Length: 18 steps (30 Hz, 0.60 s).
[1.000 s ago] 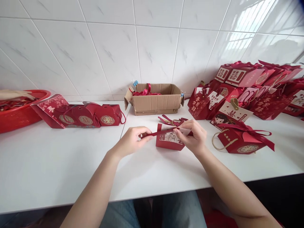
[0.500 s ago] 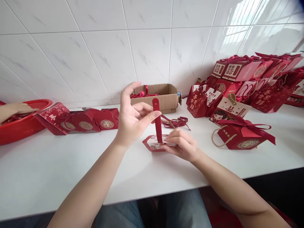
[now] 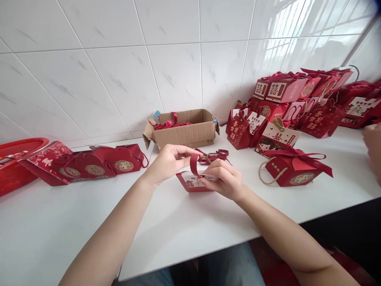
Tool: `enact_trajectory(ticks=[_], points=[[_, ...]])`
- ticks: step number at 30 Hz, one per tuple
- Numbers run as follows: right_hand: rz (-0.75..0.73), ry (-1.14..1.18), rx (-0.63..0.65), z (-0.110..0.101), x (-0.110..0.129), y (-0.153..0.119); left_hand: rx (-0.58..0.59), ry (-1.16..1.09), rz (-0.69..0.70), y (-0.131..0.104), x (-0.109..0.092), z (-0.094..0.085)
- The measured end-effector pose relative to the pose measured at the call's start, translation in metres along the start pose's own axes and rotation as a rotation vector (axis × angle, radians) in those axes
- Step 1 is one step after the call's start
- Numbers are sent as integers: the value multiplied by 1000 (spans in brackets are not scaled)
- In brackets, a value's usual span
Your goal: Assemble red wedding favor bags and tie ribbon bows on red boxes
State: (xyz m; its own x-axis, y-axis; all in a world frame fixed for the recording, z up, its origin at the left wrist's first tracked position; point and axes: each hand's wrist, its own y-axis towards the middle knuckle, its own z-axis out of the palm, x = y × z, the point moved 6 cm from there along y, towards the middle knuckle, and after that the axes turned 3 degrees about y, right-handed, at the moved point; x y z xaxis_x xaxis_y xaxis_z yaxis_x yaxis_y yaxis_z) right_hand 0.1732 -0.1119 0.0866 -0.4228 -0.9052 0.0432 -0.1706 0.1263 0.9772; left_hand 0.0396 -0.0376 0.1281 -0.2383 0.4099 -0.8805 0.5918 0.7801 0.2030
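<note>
A small red and white gift box (image 3: 196, 186) with a printed picture stands on the table in front of me. A dark red strap (image 3: 194, 163) rises from its top and curves over in a loop. My left hand (image 3: 168, 163) is closed, its thumb and fingers pinching around the strap's far end, which the fingers partly hide. My right hand (image 3: 226, 179) pinches the top of the box close to the strap's base. Just behind the box lie several loose dark red straps (image 3: 222, 154).
Behind stands an open cardboard box (image 3: 184, 136) of red ribbons. Red gift boxes (image 3: 98, 163) line the left, beside a red basin (image 3: 20, 174). At right are a bow-tied box (image 3: 297, 169) and stacked gift boxes (image 3: 288, 89). Another person's hand (image 3: 373, 151) shows at the right edge.
The strap stood upright and now bends over into a loop, my left hand lower with it. Another person's hand has left the basin; a hand now shows at the right edge.
</note>
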Motion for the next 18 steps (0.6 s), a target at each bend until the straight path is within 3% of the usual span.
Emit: enact_trajectory(ticks=[18], points=[[31,-79,-23,-2,-4,1,25,69,37,-12,-13,9]])
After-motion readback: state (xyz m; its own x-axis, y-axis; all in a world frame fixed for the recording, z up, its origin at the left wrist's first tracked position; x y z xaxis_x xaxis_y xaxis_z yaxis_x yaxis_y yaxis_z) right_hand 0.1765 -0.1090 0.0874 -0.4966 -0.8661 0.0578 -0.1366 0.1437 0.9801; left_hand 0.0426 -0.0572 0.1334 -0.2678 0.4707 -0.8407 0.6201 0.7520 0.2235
